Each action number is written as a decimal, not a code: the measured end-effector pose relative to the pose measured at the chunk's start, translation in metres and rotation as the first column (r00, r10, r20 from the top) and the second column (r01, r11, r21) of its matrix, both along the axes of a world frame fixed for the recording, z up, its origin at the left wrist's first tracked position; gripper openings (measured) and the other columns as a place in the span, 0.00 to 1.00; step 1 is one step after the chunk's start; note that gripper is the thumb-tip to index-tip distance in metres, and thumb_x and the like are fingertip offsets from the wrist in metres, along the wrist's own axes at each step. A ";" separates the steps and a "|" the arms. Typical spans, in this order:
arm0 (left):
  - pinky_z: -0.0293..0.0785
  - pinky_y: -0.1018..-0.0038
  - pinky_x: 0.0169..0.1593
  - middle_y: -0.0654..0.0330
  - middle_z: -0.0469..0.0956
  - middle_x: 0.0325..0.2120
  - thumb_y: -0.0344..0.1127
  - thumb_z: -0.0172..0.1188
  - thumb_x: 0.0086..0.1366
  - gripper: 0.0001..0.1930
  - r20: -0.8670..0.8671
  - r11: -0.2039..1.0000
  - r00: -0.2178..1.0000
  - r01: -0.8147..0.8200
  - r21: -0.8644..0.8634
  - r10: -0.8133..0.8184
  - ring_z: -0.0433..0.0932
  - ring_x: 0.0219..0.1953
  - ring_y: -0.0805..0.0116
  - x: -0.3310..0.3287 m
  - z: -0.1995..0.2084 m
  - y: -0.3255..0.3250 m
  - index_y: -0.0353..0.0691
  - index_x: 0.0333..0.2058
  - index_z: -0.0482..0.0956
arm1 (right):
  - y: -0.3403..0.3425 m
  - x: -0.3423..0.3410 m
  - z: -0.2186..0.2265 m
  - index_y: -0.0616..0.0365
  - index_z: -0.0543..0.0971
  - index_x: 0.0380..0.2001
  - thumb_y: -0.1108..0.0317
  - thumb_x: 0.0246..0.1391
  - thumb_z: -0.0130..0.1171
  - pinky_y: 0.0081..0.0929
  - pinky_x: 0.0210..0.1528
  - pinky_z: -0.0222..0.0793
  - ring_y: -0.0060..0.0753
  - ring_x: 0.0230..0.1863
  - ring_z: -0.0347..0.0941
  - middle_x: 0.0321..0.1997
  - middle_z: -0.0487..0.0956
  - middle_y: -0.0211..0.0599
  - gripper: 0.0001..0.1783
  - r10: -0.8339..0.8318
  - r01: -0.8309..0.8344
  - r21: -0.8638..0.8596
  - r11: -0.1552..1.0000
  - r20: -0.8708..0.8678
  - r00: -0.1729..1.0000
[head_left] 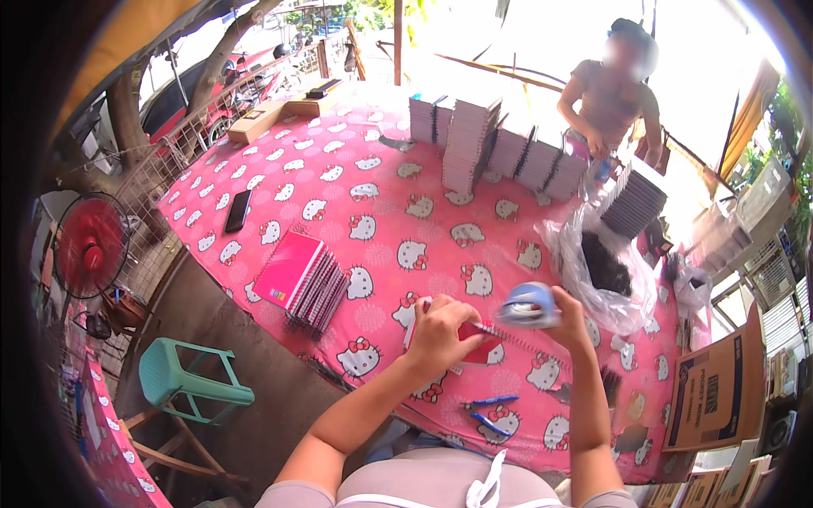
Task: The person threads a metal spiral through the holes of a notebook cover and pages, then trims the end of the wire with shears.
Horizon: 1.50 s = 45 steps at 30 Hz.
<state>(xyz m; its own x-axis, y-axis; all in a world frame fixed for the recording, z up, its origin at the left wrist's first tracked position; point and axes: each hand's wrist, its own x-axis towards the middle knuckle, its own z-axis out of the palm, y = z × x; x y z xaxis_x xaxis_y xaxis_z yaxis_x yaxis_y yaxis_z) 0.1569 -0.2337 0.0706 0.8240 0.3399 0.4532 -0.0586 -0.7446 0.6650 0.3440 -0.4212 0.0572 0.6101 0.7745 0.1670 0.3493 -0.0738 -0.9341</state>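
My left hand (440, 333) grips a small notebook, its fingers closed over the top edge. Only parts of the notebook's red cover (481, 351) show beneath the hand. A thin spiral coil (527, 340) runs along its edge and sticks out to the right. My right hand (571, 320) is closed round a blue and white rounded tool (527, 306), held over the table beside the coil; motion smears it, so its exact kind is unclear. Blue-handled pliers (491, 413) lie near the front edge of the table, spread apart.
Left of my hands stands a stack of pink spiral notebooks (301, 279), with a black phone (239, 211) beyond it. Tall notebook stacks (467, 146) line the far side. A co-worker (614, 97) stands behind a plastic bag (563, 241). A cardboard box (714, 389) is at right.
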 end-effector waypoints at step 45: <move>0.81 0.77 0.35 0.52 0.81 0.37 0.21 0.69 0.49 0.12 0.335 0.957 0.942 0.083 -0.279 0.016 0.82 0.35 0.66 -0.049 -0.037 -0.024 0.32 0.34 0.80 | -0.047 -0.188 -0.011 0.58 0.73 0.51 0.63 0.50 0.63 0.46 0.55 0.60 0.50 0.50 0.66 0.48 0.72 0.45 0.25 -0.263 0.332 -0.195 0.923 0.309 0.914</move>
<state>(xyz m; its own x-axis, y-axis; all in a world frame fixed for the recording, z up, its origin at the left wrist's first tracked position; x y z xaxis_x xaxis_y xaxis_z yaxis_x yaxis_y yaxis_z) 0.1078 -0.2581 0.0337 0.6571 0.4701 0.5892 -0.3329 -0.5203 0.7864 0.1562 -0.4685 0.0459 0.7755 0.6012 0.1930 0.5131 -0.4219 -0.7475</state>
